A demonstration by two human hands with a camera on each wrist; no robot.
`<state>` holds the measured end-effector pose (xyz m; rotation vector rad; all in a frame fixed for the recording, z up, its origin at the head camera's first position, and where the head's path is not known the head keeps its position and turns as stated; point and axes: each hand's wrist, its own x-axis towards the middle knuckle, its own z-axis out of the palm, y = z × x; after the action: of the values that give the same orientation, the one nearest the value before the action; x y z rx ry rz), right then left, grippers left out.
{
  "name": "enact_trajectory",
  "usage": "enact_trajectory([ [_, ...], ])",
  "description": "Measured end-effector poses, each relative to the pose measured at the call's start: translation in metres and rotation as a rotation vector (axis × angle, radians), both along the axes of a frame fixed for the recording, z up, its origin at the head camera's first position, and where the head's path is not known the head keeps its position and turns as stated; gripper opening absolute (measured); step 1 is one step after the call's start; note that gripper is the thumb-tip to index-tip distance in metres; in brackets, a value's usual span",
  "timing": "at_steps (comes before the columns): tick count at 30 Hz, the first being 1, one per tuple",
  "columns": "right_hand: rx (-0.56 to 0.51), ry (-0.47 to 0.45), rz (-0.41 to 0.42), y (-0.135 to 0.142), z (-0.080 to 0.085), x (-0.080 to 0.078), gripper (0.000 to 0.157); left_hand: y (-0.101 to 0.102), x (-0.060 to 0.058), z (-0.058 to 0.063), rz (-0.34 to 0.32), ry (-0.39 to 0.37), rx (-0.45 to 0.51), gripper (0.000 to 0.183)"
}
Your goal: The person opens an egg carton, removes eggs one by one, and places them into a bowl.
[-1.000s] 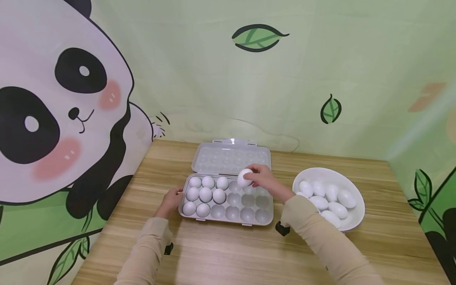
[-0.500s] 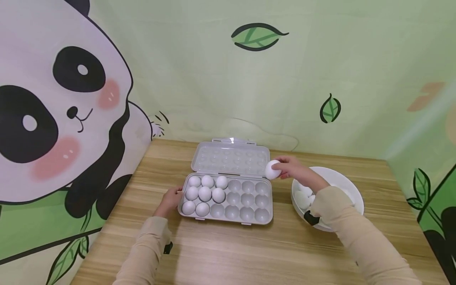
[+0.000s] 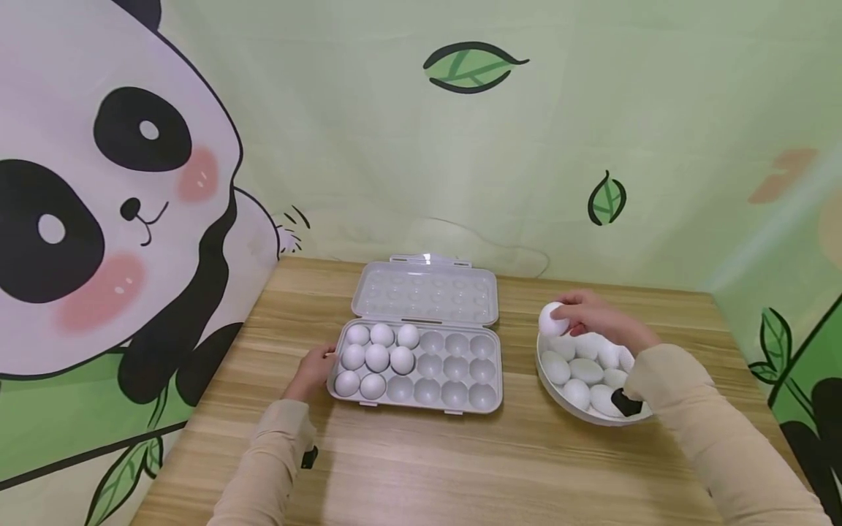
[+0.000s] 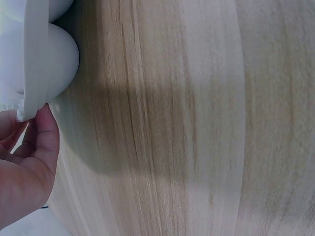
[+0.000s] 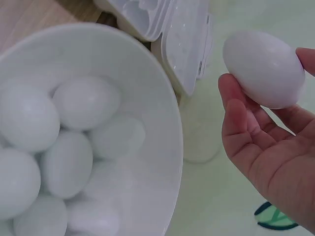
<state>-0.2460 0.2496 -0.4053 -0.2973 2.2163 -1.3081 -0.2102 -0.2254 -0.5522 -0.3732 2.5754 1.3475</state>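
Observation:
My right hand [image 3: 595, 315] holds a white egg [image 3: 554, 320] between thumb and fingers, raised at the back left rim of a white bowl [image 3: 559, 400]. In the right wrist view the egg [image 5: 263, 69] lies across the fingertips, beside the bowl full of several more eggs [image 5: 66, 164]. My left hand [image 3: 314, 370] is at the left end of a pale egg box [image 3: 455, 394]. The left wrist view shows its thumb and fingers pinching the box's rim [image 4: 36, 59]. White eggs [image 3: 377, 358] fill the left cups; those to the right hold none.
The egg box's lid [image 3: 425, 294] lies folded back behind it, towards the wall. A wooden table [image 3: 421, 467] carries the box and the bowl. Behind stands a green backdrop [image 3: 368, 161] printed with a panda and leaves.
My right hand has carried the egg rightward, from over the egg box to the bowl's back left rim. The left hand and the box have stayed in place.

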Motion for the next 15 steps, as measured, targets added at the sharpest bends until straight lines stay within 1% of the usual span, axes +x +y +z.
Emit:
enact_trajectory([
  [3,0.03,-0.006,-0.002,0.014,-0.003,0.002,0.037,-0.001,-0.001,-0.001,-0.006,0.006,0.007,0.036],
  [10,0.118,-0.035,0.0,0.041,-0.007,0.008,0.043,-0.001,-0.001,-0.002,-0.002,-0.001,0.015,0.035],
  [15,0.194,-0.044,-0.017,0.058,-0.013,0.01,0.043,0.002,-0.001,0.0,0.01,-0.008,0.019,0.035],
])
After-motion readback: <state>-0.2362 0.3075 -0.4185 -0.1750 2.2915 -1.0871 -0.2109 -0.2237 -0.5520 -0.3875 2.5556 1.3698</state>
